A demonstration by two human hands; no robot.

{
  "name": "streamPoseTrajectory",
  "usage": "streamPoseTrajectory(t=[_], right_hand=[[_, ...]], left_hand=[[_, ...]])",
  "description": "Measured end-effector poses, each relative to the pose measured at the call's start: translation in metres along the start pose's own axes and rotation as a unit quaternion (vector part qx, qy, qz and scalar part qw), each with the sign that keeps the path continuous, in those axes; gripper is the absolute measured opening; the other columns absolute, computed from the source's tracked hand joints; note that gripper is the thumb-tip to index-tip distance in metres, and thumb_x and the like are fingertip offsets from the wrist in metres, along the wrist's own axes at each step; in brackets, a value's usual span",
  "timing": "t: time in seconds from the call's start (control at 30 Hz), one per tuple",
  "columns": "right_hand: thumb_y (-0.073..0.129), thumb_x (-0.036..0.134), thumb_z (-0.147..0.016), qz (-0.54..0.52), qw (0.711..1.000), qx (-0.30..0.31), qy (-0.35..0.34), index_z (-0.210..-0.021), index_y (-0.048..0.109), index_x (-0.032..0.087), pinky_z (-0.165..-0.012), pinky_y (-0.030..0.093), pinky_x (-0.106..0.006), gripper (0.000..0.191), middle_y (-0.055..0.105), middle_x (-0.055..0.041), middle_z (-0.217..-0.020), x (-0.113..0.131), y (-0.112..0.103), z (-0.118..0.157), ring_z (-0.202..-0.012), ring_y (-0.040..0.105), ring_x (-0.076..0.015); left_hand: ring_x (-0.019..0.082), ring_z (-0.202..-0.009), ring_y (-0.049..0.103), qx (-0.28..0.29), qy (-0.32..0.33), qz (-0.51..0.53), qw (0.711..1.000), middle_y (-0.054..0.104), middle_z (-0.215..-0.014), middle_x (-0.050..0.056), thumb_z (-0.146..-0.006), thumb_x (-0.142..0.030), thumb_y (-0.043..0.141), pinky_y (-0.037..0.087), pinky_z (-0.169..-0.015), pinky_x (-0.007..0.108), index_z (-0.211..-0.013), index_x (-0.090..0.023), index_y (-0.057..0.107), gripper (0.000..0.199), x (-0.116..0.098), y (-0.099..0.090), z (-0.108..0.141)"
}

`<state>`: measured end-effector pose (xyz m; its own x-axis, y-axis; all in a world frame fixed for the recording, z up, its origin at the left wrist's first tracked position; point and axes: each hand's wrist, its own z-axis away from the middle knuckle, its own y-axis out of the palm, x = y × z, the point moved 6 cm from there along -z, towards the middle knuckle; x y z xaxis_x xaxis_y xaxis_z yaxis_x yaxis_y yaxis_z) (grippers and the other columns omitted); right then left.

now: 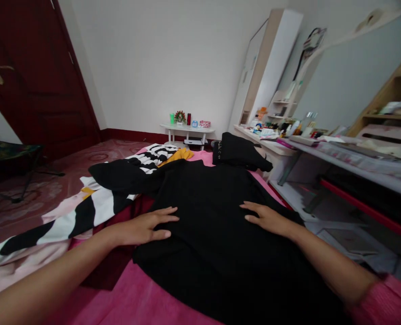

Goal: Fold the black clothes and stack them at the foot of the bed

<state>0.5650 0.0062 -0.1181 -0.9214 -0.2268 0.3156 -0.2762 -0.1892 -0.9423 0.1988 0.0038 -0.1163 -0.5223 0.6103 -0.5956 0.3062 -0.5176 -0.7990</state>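
A black long-sleeved top (207, 225) lies spread out on a pink bed cover (146, 298). My left hand (149, 224) rests on its left side, palm down, fingers stretched out. On the opposite side my right hand (266, 219) lies flat on the cloth, fingers extended. Neither hand grips the fabric. One sleeve of the top reaches left over a black-and-white striped garment (85, 212). Beyond the top, at the right, sits a pile of folded black clothes (239, 151).
Loose clothes, including a yellow garment (180, 155), cover the bed's left side. A cluttered dressing table (274, 146) and a desk (356, 155) stand along the right. A small white table (186, 128) is by the far wall. At the left are a folding stool (11, 151) and a dark red door (34, 72).
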Motion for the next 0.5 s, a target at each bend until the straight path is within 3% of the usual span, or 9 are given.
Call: streamPoseTrajectory(t=[0.13,0.23,0.3,0.43,0.5], right_hand=[[0.046,0.040,-0.087,-0.030,0.986,-0.162,0.008,-0.113,0.064,0.021,-0.107,0.036,-0.039,0.037,0.056,-0.0076,-0.130,-0.009,-0.028,0.075,-0.121,0.052,-0.0235],[0.047,0.042,-0.086,-0.031,0.975,-0.205,0.081,-0.105,0.066,0.020,-0.091,0.049,-0.038,0.035,0.066,-0.0087,-0.110,-0.030,-0.033,0.117,-0.101,0.063,-0.0245],[0.050,0.049,-0.083,-0.027,0.970,-0.205,0.125,-0.103,0.066,0.021,-0.081,0.052,-0.036,0.038,0.068,-0.0087,-0.102,-0.043,-0.031,0.134,-0.092,0.065,-0.0250],[0.057,0.056,-0.076,0.010,0.967,-0.222,0.122,-0.105,0.066,0.022,-0.090,0.049,-0.039,0.046,0.066,-0.0093,-0.107,-0.044,-0.021,0.143,-0.101,0.062,-0.0272],[0.056,0.057,-0.075,0.020,0.962,-0.239,0.132,-0.110,0.065,0.021,-0.092,0.048,-0.041,0.051,0.064,-0.0112,-0.108,-0.043,-0.017,0.142,-0.104,0.060,-0.0284]], left_hand=[[0.024,-0.128,0.044,-0.057,-0.024,0.009,0.998,0.044,-0.143,0.002,-0.090,-0.042,0.051,0.034,-0.109,0.040,-0.128,-0.032,0.054,0.039,-0.010,-0.010,0.050],[0.026,-0.123,0.049,-0.063,-0.027,-0.026,0.997,0.051,-0.136,0.001,-0.082,-0.038,0.063,0.040,-0.105,0.040,-0.124,-0.036,0.057,0.043,-0.014,-0.006,0.076],[0.027,-0.121,0.051,-0.050,-0.018,-0.055,0.997,0.053,-0.135,0.001,-0.077,-0.032,0.067,0.043,-0.102,0.039,-0.127,-0.038,0.055,0.052,-0.014,0.001,0.082],[0.024,-0.119,0.052,-0.033,0.021,-0.124,0.992,0.054,-0.134,0.000,-0.081,-0.018,0.055,0.043,-0.101,0.038,-0.129,-0.040,0.052,0.053,-0.024,0.016,0.072],[0.021,-0.113,0.056,-0.074,0.033,-0.142,0.986,0.061,-0.125,-0.001,-0.080,-0.015,0.050,0.044,-0.099,0.033,-0.120,-0.037,0.060,0.046,-0.033,0.013,0.064]])
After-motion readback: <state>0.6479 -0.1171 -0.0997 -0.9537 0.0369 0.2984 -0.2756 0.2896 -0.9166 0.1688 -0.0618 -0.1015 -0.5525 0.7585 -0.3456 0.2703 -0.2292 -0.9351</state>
